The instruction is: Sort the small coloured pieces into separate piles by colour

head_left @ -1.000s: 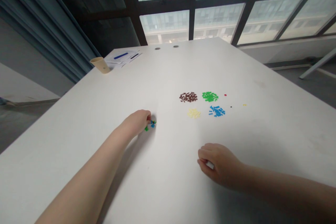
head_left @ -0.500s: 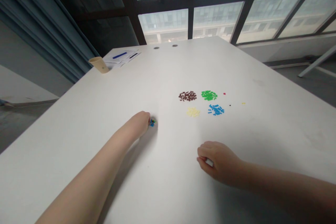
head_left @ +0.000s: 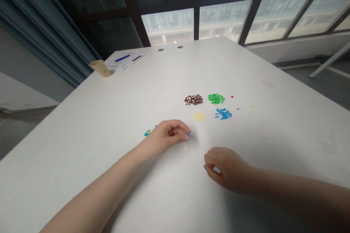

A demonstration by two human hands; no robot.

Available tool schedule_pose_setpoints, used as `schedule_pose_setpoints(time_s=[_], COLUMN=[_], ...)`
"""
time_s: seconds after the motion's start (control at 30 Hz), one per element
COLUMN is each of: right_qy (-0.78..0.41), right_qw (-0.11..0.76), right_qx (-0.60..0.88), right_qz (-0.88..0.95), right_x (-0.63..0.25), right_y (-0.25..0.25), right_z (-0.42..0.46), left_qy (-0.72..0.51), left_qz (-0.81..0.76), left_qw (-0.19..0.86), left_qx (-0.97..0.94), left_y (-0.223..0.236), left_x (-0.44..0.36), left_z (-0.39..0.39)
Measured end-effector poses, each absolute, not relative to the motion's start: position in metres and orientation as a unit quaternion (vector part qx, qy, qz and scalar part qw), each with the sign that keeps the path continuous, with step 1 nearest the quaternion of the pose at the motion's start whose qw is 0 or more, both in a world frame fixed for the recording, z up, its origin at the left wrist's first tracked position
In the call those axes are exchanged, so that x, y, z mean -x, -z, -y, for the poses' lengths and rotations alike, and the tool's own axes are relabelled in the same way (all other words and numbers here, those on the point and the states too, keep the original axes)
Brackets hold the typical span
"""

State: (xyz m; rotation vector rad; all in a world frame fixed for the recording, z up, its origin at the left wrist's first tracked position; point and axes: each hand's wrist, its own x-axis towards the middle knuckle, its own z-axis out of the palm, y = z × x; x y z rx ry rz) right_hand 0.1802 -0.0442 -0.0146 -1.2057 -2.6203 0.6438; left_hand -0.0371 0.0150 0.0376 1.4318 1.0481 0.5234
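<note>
Between thumb and fingertips, my left hand (head_left: pixel 171 133) pinches a small blue piece (head_left: pixel 187 134) above the white table. Partly hidden behind that wrist lie a few mixed pieces (head_left: pixel 147 132), green and blue. My right hand (head_left: pixel 225 167) rests curled at the table, its thumb and fingers pressed together; whatever they may hold is hidden. Beyond the hands are four colour heaps of small flat pieces: brown pieces (head_left: pixel 193 100), green pieces (head_left: pixel 216 98), pale yellow pieces (head_left: pixel 199 117) and blue pieces (head_left: pixel 224 114).
Right of the heaps lie a single red piece (head_left: pixel 232 97), a black piece (head_left: pixel 238 109) and a yellow piece (head_left: pixel 252 106). A paper cup (head_left: pixel 100 68) and papers (head_left: pixel 120 64) with a blue pen (head_left: pixel 122 58) are at the far left of the white table (head_left: pixel 164 80).
My left hand has moved right from the mixed pieces and now carries a small blue piece. My right hand stays in the same curled pose.
</note>
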Motion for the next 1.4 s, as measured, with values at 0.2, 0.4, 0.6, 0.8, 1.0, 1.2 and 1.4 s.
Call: schedule_pose_setpoints(time_s=[0.2, 0.4, 0.6, 0.8, 1.0, 1.2, 1.4], right_qy=[-0.228, -0.243, -0.262, -0.31, -0.284, -0.277, -0.23], right_qw=[0.095, 0.094, 0.122, 0.261, 0.341, 0.351, 0.345], right_qx=[0.41, 0.399, 0.391, 0.404, 0.387, 0.373, 0.386], right_qz=[0.878, 0.879, 0.874, 0.82, 0.808, 0.813, 0.824], right_x=[-0.181, -0.182, -0.183, -0.186, -0.185, -0.184, -0.19], right_y=[0.013, 0.014, 0.015, 0.003, 0.003, 0.005, 0.0], right_z=[0.044, 0.043, 0.043, 0.038, 0.037, 0.037, 0.029], left_qy=[-0.308, -0.315, -0.303, -0.303, -0.268, -0.268, -0.24], left_qz=[-0.319, -0.294, -0.286, -0.29, -0.285, -0.277, -0.318], left_qw=[0.804, 0.811, 0.815, 0.814, 0.816, 0.819, 0.797], left_qx=[-0.397, -0.395, -0.404, -0.402, -0.425, -0.425, -0.453], left_y=[0.014, 0.015, 0.014, 0.016, 0.017, 0.02, 0.019], left_x=[-0.001, 0.004, 0.002, 0.002, 0.002, 0.001, 0.001], left_z=[0.01, 0.008, 0.01, 0.01, 0.011, 0.012, 0.011])
